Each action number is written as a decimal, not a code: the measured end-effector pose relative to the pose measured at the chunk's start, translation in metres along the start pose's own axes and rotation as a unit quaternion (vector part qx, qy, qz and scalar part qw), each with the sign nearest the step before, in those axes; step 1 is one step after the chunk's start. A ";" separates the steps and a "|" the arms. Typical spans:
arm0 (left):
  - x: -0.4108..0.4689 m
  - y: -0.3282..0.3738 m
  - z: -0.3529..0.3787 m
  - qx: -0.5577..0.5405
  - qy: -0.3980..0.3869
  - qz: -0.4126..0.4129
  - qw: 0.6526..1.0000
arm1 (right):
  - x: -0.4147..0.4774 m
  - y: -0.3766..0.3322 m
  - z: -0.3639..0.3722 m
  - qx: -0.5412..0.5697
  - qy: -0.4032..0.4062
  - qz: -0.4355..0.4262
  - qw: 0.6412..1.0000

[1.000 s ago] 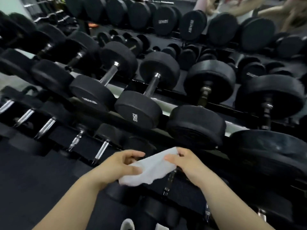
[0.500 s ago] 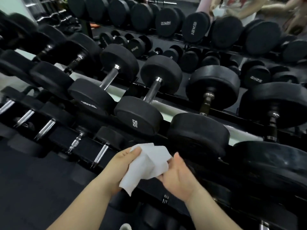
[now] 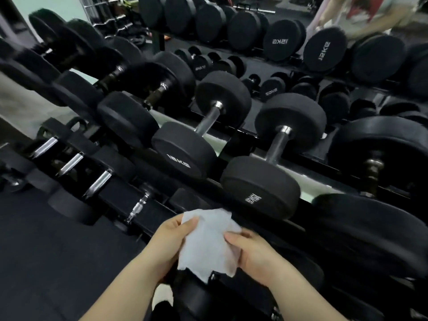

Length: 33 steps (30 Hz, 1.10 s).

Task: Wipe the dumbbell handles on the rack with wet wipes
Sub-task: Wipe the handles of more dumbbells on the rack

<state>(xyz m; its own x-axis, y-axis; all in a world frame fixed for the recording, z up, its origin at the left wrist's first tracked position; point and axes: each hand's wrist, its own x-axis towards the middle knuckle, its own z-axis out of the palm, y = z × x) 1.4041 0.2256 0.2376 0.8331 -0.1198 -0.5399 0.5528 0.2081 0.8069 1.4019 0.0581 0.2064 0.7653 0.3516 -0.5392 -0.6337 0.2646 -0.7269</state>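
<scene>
Dumbbell handles (image 3: 70, 163) of bright chrome lie in a slanting row on the lower tier of the rack (image 3: 310, 184), up and well to the left of the wet wipe (image 3: 208, 242). One more short handle (image 3: 138, 207) sits nearer, just up-left of the wipe. The left hand (image 3: 170, 242) grips the wipe's left edge, thumb laid over its upper corner and fingers curled beneath. The wipe is white and crumpled, spread between both hands. Its ragged lower edge hangs free over a dark dumbbell head (image 3: 196, 295) below it. The right hand (image 3: 257, 253) pinches the wipe's right edge, thumb on top, fingers tucked behind the sheet. Hands and wipe are held apart from every handle.

Above the wipe and slightly left, on the upper tier, rests a black dumbbell marked 15KG (image 3: 185, 154) with a dull steel handle. Directly above the wipe rests a second 15KG dumbbell (image 3: 261, 188), its near head close over the sheet's top edge. Up and far right of the wipe sits a larger black dumbbell (image 3: 379, 147), blurred. Far above the wipe to the right, a blurred person (image 3: 370, 17) leans over more black weights.
</scene>
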 end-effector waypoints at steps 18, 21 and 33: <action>0.076 0.138 -0.170 0.434 -0.098 0.204 0.872 | 0.130 -0.069 0.155 -0.346 0.054 -0.125 0.928; 0.075 0.143 -0.172 0.445 -0.082 0.202 0.869 | 0.142 -0.068 0.166 -0.390 0.031 -0.149 0.908; 0.068 0.155 -0.191 0.361 -0.004 0.216 0.907 | 0.141 -0.100 0.187 -0.382 -0.006 -0.115 0.917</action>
<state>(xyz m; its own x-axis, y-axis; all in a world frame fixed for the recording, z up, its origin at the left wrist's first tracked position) 1.5437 0.4352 0.2797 0.9731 -0.1854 -0.1368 0.0390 -0.4527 0.8908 1.5525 0.2492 0.2825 0.8650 0.3761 -0.3321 -0.1876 -0.3714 -0.9093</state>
